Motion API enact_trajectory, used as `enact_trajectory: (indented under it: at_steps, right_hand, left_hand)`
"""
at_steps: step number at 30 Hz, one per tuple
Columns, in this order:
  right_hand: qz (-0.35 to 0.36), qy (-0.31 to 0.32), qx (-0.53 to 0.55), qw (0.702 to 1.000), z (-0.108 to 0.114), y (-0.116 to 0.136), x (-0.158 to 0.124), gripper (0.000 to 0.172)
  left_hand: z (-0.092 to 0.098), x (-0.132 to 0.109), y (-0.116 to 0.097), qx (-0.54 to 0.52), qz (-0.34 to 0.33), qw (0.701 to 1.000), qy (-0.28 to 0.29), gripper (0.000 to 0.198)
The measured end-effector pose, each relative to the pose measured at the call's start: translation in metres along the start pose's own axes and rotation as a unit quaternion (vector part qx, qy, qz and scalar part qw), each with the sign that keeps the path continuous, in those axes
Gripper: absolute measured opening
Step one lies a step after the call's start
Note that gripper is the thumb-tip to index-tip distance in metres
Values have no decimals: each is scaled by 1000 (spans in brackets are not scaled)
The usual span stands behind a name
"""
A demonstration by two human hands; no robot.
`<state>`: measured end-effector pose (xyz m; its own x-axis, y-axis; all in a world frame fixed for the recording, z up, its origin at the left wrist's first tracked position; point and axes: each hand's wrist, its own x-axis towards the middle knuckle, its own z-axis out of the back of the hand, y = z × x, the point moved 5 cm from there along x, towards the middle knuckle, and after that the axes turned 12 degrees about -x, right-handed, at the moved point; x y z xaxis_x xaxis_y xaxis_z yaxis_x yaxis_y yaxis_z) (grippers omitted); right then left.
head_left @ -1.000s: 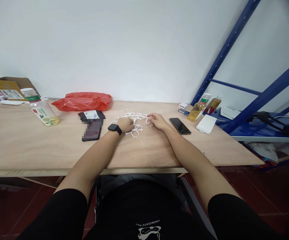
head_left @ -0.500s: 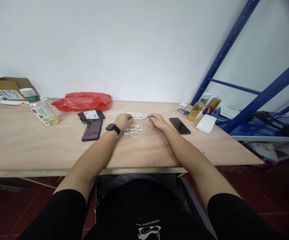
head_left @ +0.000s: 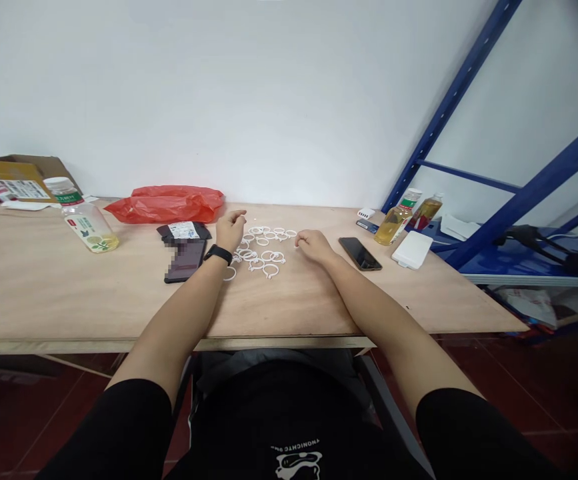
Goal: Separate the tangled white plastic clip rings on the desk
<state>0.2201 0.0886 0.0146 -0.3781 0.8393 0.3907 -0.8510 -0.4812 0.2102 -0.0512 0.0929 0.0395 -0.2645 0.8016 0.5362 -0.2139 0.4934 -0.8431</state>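
Several white rings with small tabs (head_left: 270,270) lie loosely scattered on the wooden table (head_left: 289,303), some overlapping. My left hand (head_left: 231,230), with a black watch on its wrist, is at the left edge of the rings; its fingers point right and look partly curled, with nothing visible between them. My right hand (head_left: 313,245) rests just right of the rings, its fingers curled together; whatever they hold, if anything, is too small to name.
Left of the rings are a red plastic bag (head_left: 169,203), a black package (head_left: 183,231), a dark pixelated item (head_left: 189,260), a bottle (head_left: 86,223) and an open box (head_left: 29,177). On the right lie a phone (head_left: 360,253), a white case (head_left: 412,249) and a bottle (head_left: 393,223).
My left hand has moved left, away from the middle of the rings, uncovering more of them. My right hand has stayed nearly in place, its fingers more curled; the ring at its fingertips no longer shows.
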Motion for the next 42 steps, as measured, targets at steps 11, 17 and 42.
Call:
enact_trajectory:
  at_steps: [11,17,42]
  right_hand:
    - [116,82,-127,982,-7,59,-10,30]
    - [102,29,-103,989,-7,64,4,36]
    - [-2,58,-129,990,-12,23,7,31]
  left_hand:
    - [0,-1,-4,4,16,1000,-5,28]
    - [-2,-4,-6,18,23,1000,9,28]
    - [-50,-41,-18,256,-109,865,418,23]
